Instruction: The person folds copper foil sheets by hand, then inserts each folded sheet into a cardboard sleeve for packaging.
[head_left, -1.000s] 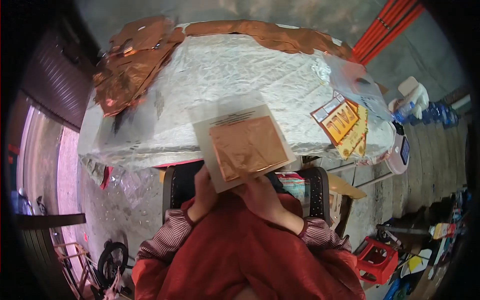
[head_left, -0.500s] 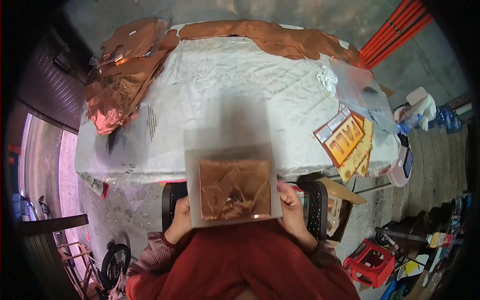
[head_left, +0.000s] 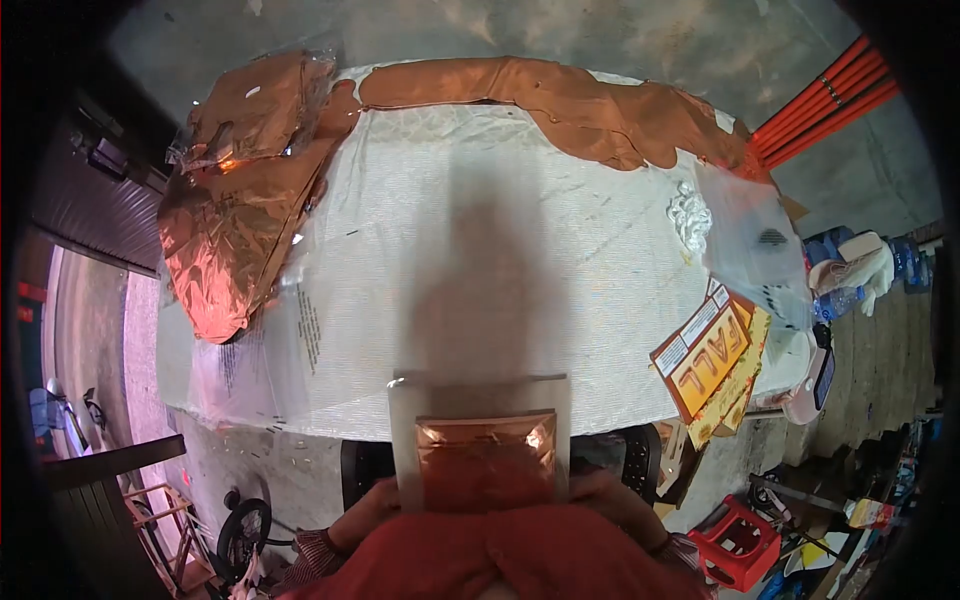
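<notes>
A clear plastic bag (head_left: 405, 440) with a folded copper-coloured foil sheet (head_left: 487, 460) inside is upright in front of the body, at the near table edge. My left hand (head_left: 378, 500) grips the bag's left side, its fingers partly hidden behind the plastic. On the opposite side, my right hand (head_left: 600, 490) holds the bag's edge with curled fingers. The red clothing covers the bottom of the view and meets the lower part of the packet.
The white-covered table (head_left: 370, 270) bears copper foil pieces (head_left: 225, 230) at left, a long foil strip (head_left: 450, 82) along the far edge, silvery balloons (head_left: 689, 218), a FALL card (head_left: 705, 350) and clear bags (head_left: 760, 240) at right. A red stool (head_left: 740, 540) stands lower right.
The bag and both hands have moved down in the view, closer to the body. The table also appears lower and larger. Both hands still hold the bag.
</notes>
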